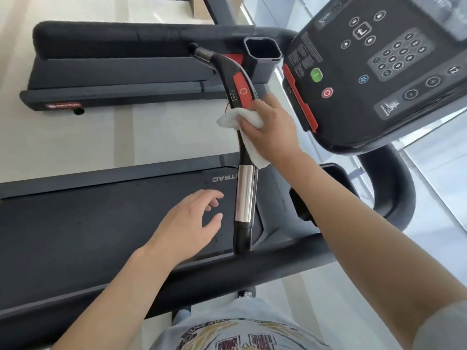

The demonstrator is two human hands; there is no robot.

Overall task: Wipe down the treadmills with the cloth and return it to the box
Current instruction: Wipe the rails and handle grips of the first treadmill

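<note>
I see the right hand [271,127] closed around the white cloth [242,122], pressing it against the black handlebar [243,157] just above that bar's silver sleeve (a loose corner hangs down beside it). The left hand [188,223] hovers, fingers spread and holding nothing, over the treadmill [101,223] belt left of the handlebar.

a crumpled white cloth [242,127] is pressed against the curved black handlebar with a red panel [240,97] of the near dark grey treadmill [101,223]; a second dark grey treadmill [113,72] stands parallel beyond it.
</note>
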